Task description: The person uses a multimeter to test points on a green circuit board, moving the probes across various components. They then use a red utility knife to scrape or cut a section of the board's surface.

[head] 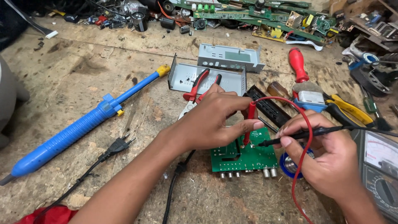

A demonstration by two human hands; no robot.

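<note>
A green circuit board (pixel 248 157) with round sockets along its near edge lies on the worn wooden bench. My left hand (pixel 211 120) holds a red test probe (pixel 250 120) upright, tip down on the board. My right hand (pixel 327 153) holds a black test probe (pixel 306 135) almost flat, its tip touching the board just right of the red one. A red lead (pixel 304 137) loops over my right hand. The meter (pixel 379 174) with a dial sits at the right edge.
A blue desoldering pump (pixel 83 126) lies at left, a black mains plug (pixel 118 146) near it. Red-handled pliers (pixel 199 85) rest on a grey metal case (pixel 195 76). A red screwdriver (pixel 297 64), yellow-handled pliers (pixel 352 110) and a solder roll (pixel 290 166) lie right; scrap boards at the back.
</note>
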